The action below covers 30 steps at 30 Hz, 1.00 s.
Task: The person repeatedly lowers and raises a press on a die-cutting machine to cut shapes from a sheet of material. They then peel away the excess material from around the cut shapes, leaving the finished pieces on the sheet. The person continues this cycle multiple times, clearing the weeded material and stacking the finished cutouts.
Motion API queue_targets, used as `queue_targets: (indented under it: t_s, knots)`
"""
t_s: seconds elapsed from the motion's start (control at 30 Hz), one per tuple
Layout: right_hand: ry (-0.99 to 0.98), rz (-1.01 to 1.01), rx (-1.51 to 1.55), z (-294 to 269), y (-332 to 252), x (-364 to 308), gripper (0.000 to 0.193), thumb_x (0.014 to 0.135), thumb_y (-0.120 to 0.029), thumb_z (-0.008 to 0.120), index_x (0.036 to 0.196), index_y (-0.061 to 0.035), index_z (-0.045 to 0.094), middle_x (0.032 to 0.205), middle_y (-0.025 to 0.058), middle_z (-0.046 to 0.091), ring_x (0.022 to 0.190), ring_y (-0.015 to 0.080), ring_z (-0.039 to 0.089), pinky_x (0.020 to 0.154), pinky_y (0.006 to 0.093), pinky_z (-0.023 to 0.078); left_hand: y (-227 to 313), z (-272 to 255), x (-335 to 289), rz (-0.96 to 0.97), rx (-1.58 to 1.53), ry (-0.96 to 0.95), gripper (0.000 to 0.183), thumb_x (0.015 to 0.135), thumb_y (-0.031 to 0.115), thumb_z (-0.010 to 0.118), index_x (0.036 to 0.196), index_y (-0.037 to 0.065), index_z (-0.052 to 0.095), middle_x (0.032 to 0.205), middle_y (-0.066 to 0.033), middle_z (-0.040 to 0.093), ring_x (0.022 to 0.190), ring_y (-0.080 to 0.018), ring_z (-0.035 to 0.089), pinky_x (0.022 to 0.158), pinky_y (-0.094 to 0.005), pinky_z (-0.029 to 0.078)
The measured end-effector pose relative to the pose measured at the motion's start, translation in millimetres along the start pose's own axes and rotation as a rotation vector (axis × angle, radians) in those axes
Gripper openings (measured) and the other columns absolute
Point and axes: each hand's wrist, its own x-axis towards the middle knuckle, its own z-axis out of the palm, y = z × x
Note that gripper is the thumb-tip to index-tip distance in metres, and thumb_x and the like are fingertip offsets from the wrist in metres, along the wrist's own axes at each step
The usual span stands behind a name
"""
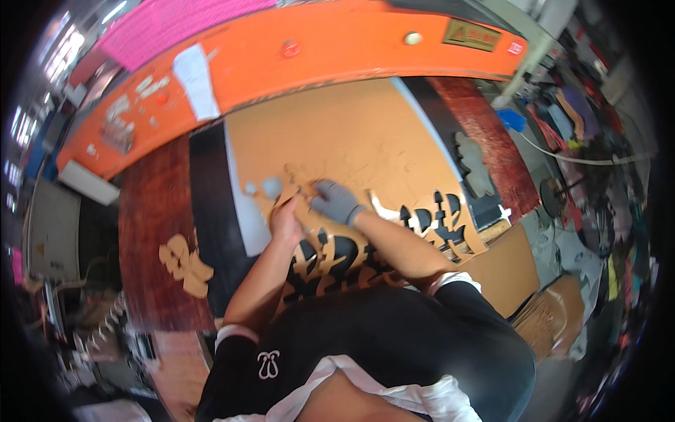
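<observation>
In the head view, the bare left hand [284,224] lies just off the centre toward nine o'clock, its forearm rising from seven o'clock and its fingers pointing toward one. Those fingers sit at a small tan cut piece [289,193], though blur hides whether they are closed on it; I cannot tell. The right hand [336,202], in a grey glove, is at the centre, its forearm slanting in from four o'clock and its fingers aimed toward ten, bent low over the sheet near the left fingertips (whether they grip anything, I cannot tell either).

The tan sheet material [323,126] spreads from the hands toward twelve o'clock, smooth and plain there, with faint dark marks near its middle. From four to seven o'clock it is a lacework of curved openings [343,250] with black showing through. More tan cut pieces [184,264] lie toward eight o'clock on a reddish-brown board [151,218]; an orange machine beam [337,43] arches across twelve.
</observation>
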Motion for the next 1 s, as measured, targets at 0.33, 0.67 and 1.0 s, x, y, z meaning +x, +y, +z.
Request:
queue_targets:
  t_s: [0.33, 0.67, 1.0]
  knots:
    - [-0.082, 0.248, -0.117, -13.1, -42.1, 13.5, 0.043, 0.083, -0.039, 0.058, 0.103, -0.0010, 0.057, 0.085, 0.0170, 0.064, 0.080, 0.0326, 0.062, 0.073, 0.0373, 0.048, 4.3, -2.7, 2.0, -0.144, -0.053, -0.163, 0.024, 0.093, 0.015, 0.046, 0.111, 0.003, 0.054, 0.108, -0.0086, 0.061, 0.103, -0.0225, 0.057, 0.091, -0.0394, 0.045]
    - [0.053, 0.139, -0.056, -2.3, -9.1, 18.0, 0.038, 0.088, -0.036, 0.050, 0.109, -0.0057, 0.062, 0.085, 0.0170, 0.066, 0.082, 0.0296, 0.064, 0.073, 0.0363, 0.049, 55.6, 22.7, -42.3, 0.995, 1.374, 0.066, 0.041, 0.091, 0.016, 0.050, 0.129, 0.004, 0.042, 0.136, -0.0141, 0.040, 0.126, -0.0258, 0.040, 0.104, -0.0442, 0.030]
    - [0.596, 0.183, 0.746, -76.8, 3.5, -10.7, 0.025, 0.088, -0.029, 0.058, 0.084, -0.0040, 0.063, 0.065, -0.0023, 0.055, 0.060, 0.0067, 0.048, 0.054, 0.0237, 0.040, 33.2, -11.8, 11.2, 0.423, 2.070, -0.070, 0.058, 0.095, 0.037, 0.039, 0.144, 0.012, 0.025, 0.153, -0.0040, 0.016, 0.141, -0.0196, 0.012, 0.114, -0.0464, 0.007]
